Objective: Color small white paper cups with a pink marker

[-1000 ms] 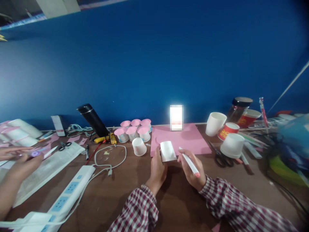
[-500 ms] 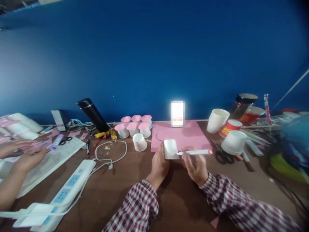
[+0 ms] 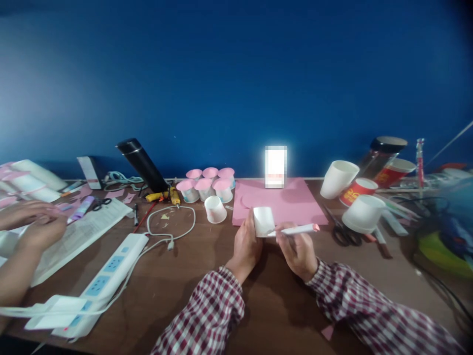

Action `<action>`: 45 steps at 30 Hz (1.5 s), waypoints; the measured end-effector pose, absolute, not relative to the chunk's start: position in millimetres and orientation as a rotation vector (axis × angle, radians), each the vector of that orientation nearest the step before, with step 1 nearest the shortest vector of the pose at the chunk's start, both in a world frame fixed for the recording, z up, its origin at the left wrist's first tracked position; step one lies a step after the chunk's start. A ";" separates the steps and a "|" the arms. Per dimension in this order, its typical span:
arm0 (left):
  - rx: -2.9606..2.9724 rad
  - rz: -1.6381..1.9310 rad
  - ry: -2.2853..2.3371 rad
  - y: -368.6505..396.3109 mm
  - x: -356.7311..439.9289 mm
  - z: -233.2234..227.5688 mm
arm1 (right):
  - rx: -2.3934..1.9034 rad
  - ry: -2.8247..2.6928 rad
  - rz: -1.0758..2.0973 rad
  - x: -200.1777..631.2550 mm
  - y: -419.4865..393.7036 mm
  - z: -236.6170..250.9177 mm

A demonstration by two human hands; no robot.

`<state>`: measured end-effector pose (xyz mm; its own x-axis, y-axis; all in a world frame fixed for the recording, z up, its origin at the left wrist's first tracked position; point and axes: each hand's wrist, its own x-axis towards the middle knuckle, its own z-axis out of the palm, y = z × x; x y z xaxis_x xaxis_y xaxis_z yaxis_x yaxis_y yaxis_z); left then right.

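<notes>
My left hand (image 3: 247,245) is closed around a small white paper cup (image 3: 264,221), just below the middle of the frame, with the thumb up along the cup's left wall. My right hand (image 3: 298,249) sits immediately to the right of it, pinching a white marker (image 3: 295,230) that lies nearly level, its tip touching the cup's lower right side and its pink end pointing toward the right of the frame.

The way I judge it, the main risk is the cup itself: thin paper walls, so too firm a squeeze from the left fingers could dent it, and a push from the marker tip could turn it in the grip and smear the line. The cup is held over the near edge of the pink paper sheet (image 3: 291,204), so a stray stroke could land there too.

Further out, a lone white cup (image 3: 215,209) stands left of the sheet, with pink-topped cups (image 3: 207,186) behind it. Scissors (image 3: 343,232) lie to the right. At the far left edge, another person's hands (image 3: 35,224) work over white paper.
</notes>
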<state>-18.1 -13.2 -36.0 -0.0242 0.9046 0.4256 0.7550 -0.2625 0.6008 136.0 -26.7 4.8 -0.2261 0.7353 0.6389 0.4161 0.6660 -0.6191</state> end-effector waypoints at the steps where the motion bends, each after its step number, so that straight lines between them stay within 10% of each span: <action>1: 2.065 1.157 1.785 -13.2 -18.0 -36.5 | -0.910 -1.857 0.392 135.8 -26.5 4.6; 45: 2.263 1.251 1.665 -16.7 -18.5 -43.5 | -0.947 -1.893 0.329 135.2 -21.5 1.4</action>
<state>-18.5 -16.7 -43.5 0.0839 0.8228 0.5621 0.7692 -0.4121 0.4883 135.2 -21.5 1.4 -0.2397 0.7312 0.6386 0.4728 0.6624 -0.5811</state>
